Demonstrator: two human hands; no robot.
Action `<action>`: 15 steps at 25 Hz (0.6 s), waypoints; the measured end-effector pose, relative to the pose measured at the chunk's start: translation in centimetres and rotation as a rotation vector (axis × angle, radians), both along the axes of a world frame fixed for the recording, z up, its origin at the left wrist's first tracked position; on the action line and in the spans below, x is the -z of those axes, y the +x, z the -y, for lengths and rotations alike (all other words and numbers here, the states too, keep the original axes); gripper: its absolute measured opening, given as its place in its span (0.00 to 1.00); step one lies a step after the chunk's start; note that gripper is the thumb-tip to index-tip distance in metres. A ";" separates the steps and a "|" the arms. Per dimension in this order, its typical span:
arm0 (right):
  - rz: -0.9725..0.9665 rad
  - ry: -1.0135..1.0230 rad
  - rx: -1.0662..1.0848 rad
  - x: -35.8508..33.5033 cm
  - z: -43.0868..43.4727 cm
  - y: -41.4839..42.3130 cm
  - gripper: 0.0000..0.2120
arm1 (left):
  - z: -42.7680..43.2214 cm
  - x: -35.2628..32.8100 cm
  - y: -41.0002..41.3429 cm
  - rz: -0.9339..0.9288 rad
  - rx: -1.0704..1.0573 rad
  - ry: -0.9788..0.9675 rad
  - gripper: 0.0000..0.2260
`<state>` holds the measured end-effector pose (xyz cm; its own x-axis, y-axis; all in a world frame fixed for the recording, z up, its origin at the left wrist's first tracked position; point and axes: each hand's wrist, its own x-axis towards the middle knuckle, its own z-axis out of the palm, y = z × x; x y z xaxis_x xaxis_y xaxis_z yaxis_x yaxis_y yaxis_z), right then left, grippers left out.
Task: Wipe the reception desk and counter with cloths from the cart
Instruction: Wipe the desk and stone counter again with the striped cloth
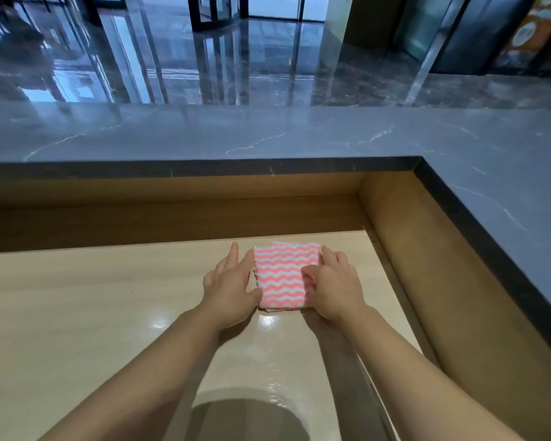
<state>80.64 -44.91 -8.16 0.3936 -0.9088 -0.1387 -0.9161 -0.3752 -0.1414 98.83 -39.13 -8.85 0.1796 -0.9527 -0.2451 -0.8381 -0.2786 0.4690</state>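
No readable text, label, brand, number or sign appeared anywhere in view, on any surface or thing that the camera showed.

Two hands are showing, a left hand (229, 288) and a right hand (334, 286), with two bare forearms reaching in. One folded cloth (282, 275) is lying there. One pale desk (77, 313) is sitting below one grey marble counter (268, 135). One revolving door (217, 11) is standing beyond.
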 end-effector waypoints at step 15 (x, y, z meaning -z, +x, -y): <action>-0.055 0.046 -0.318 4.5 4.1 10.1 0.29 | 1.3 0.7 4.7 0.328 0.140 0.311 0.54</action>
